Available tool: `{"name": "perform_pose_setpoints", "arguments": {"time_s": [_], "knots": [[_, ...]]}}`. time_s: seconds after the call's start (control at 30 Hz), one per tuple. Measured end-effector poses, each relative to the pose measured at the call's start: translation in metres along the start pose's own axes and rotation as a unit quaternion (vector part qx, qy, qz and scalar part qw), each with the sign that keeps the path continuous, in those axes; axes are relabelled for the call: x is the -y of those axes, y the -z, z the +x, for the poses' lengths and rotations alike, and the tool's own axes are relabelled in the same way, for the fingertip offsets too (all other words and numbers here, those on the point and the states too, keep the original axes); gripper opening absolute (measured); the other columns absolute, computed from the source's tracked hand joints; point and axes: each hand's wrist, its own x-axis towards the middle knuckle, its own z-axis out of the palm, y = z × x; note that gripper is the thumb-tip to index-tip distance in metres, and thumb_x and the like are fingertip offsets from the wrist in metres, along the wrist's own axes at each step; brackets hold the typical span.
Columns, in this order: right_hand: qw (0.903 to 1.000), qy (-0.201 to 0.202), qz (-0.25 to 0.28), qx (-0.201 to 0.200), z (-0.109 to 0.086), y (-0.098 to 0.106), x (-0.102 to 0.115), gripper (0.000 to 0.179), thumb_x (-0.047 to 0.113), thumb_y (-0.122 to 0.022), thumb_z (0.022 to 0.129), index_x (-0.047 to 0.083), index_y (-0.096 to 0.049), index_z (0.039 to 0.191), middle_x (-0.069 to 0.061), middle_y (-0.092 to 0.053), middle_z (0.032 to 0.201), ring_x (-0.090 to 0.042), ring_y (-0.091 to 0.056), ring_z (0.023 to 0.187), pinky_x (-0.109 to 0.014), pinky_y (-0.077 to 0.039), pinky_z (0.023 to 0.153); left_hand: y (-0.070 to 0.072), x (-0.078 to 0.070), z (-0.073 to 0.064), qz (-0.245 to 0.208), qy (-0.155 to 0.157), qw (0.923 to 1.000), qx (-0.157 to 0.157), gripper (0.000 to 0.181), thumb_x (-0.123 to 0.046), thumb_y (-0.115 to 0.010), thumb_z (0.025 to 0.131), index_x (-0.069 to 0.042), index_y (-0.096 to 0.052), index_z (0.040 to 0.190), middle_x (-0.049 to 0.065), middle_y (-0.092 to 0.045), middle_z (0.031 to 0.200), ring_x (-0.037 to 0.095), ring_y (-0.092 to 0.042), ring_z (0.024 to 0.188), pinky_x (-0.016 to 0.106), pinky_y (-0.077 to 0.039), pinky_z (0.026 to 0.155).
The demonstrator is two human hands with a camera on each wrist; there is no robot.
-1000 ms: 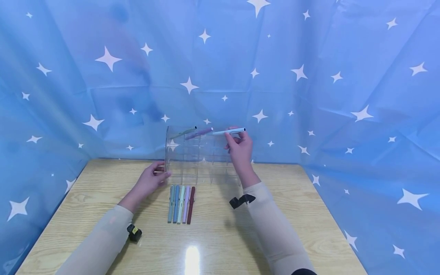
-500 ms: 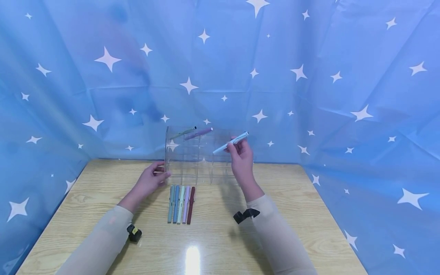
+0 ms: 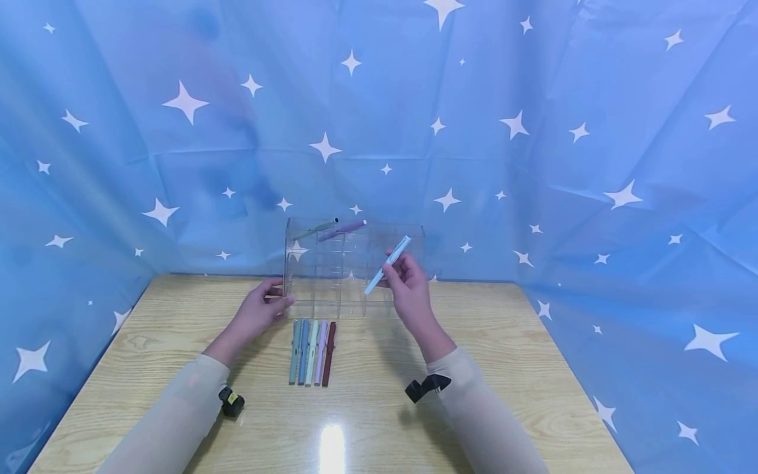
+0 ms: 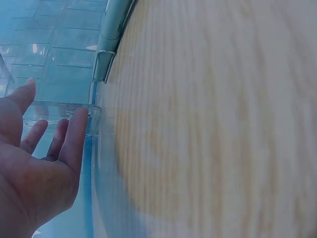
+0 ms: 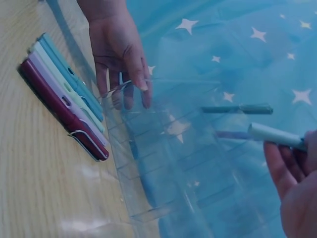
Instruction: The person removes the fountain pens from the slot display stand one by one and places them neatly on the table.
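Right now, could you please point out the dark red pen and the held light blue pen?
Dark red pen (image 3: 329, 354), head view: middle of its length.
Light blue pen (image 3: 379, 276), head view: its lower half.

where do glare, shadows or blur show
Head view: a bright glare patch on the table, a soft shadow below the right hand; left wrist view: wood grain soft and washed out; right wrist view: hazy, the clear rack faint.
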Motion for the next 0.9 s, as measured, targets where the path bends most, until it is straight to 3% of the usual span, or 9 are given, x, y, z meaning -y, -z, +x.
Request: {"name": "perform_pose_setpoints", "arguments": {"time_s": [0.17,0.3,0.67,0.77,0.9], "knots": [[0.9999,-0.011,-0.009,0.007,-0.005,-0.001,-0.001,0.031,-0.001,-0.068,0.108,-0.001,-0.067,0.139,-0.017,-0.068,0.106,-0.017,-0.069,0.091,-0.049,-0.069,0.09,0.0,0.0,0.0,0.0,0.0,1.0,0.0,0.065,-0.018,-0.067,0.114,0.001,-0.037,0.168,0.032,-0.048,0.153,0.047,-0.058,0.136,0.054,-0.063,0.106],[0.9996,-0.022,-0.017,0.001,-0.008,-0.001,-0.001,0.034,-0.006,-0.071,0.105,0.0,-0.069,0.138,-0.025,-0.068,0.109,-0.019,-0.071,0.094,-0.044,-0.069,0.09,0.0,0.0,0.0,-0.003,0.002,1.0,0.001,0.064,-0.016,-0.066,0.114,0.001,-0.036,0.169,0.032,-0.047,0.153,0.047,-0.057,0.136,0.056,-0.062,0.107],[0.9983,-0.05,-0.03,0.006,-0.016,0.0,-0.006,0.041,-0.005,-0.076,0.102,0.002,-0.071,0.141,-0.013,-0.071,0.103,-0.018,-0.069,0.095,-0.037,-0.069,0.089,0.0,0.002,0.0,0.006,0.0,1.0,-0.002,0.064,-0.019,-0.067,0.114,0.001,-0.038,0.167,0.031,-0.048,0.151,0.046,-0.059,0.134,0.051,-0.064,0.105],[0.9975,-0.059,-0.038,0.012,-0.018,0.0,-0.007,0.045,-0.007,-0.075,0.101,0.001,-0.068,0.145,-0.012,-0.07,0.107,-0.018,-0.066,0.098,-0.032,-0.069,0.089,0.001,0.001,0.0,0.008,0.001,1.0,-0.004,0.062,-0.019,-0.067,0.114,-0.001,-0.04,0.167,0.031,-0.049,0.151,0.046,-0.059,0.134,0.049,-0.065,0.104],[0.9968,-0.072,-0.029,0.022,-0.02,0.0,-0.008,0.072,-0.011,-0.074,0.099,0.005,-0.049,0.164,-0.011,-0.064,0.116,-0.018,-0.065,0.102,-0.032,-0.069,0.089,0.002,0.001,0.001,0.011,0.003,0.9999,-0.006,0.06,-0.018,-0.068,0.113,-0.002,-0.042,0.165,0.029,-0.05,0.15,0.045,-0.06,0.132,0.047,-0.065,0.103]]}}
